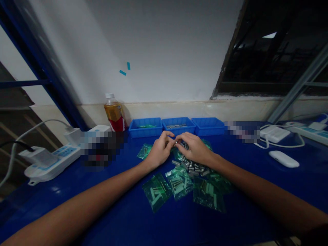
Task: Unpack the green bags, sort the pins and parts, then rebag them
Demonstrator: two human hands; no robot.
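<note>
My left hand (160,150) and my right hand (194,148) meet fingertip to fingertip over a blue table (102,212), both pinched on a small metal part (175,142) between them. Under my right hand lies a heap of small metal cylinders (191,165). Several small green clear bags with parts (179,186) lie spread in front of the heap. One more green bag (144,150) lies left of my left hand.
Three blue trays (176,126) stand in a row at the wall behind the hands. A bottle of yellow drink (114,114) stands to their left. A white power strip (51,159) lies at the left. A white oval device (284,159) and cabled white boxes (274,134) lie at the right.
</note>
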